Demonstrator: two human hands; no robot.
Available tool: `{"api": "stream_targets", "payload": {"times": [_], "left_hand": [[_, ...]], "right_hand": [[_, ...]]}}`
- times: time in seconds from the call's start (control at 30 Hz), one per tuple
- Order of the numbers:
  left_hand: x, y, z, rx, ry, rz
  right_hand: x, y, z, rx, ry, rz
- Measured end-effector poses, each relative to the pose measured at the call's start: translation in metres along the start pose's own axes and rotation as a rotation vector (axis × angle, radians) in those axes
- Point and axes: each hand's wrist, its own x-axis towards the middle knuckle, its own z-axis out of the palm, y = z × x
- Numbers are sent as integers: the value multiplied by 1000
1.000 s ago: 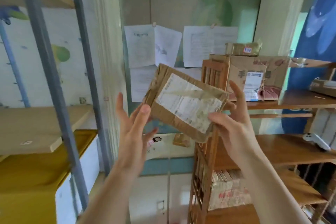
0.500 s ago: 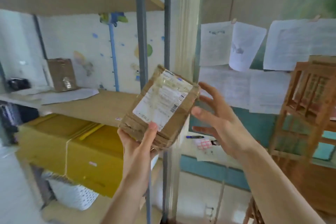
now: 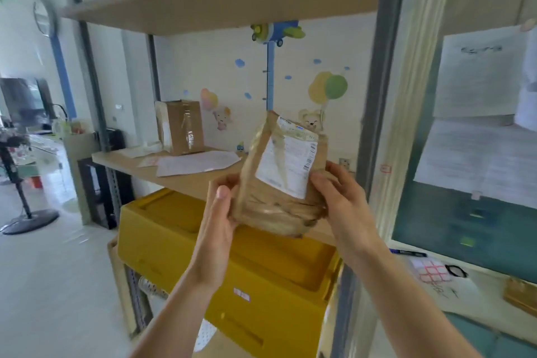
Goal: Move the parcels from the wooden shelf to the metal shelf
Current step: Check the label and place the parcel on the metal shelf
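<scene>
While both hands hold parcel (image 3: 283,174), box (image 3: 180,126) sits behind.

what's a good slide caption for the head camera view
Both hands, left and right, hold a taped cardboard parcel upright at the metal shelf, beside another parcel standing there.

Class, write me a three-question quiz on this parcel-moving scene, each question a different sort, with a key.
1. True or false: both hands hold the parcel.
2. What lies under the middle shelf board? A) yellow box B) red bucket C) green bag
3. Fill in: at the back of the board stands a taped brown ____.

Key:
1. True: the left hand and the right hand grip its sides.
2. A, the yellow box.
3. Box.
</scene>
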Motion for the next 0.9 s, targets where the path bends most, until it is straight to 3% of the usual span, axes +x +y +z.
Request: {"api": "stream_targets", "payload": {"times": [0.1,0.23,0.37,0.47,0.6,0.73,0.9], "left_hand": [[53,-15,-43,-33,-81,-115],[123,-31,-88,-106,-183,-310],[174,-44,-113,-156,-67,-318],[190,-74,-120,-95,-16,-350],[209,-98,-126,76,-33,-345],[235,-113,-144,537,-72,-275],[258,-118,-170,650,-95,-225]], "right_hand": [[63,14,34,3,40,113],[126,14,65,64,-56,276],[152,21,72,260,-123,190],[156,41,79,-104,-263,85],[190,67,90,-582,-213,-111],[207,91,85,-638,-290,-57],[220,104,110,-669,-249,-108]]}}
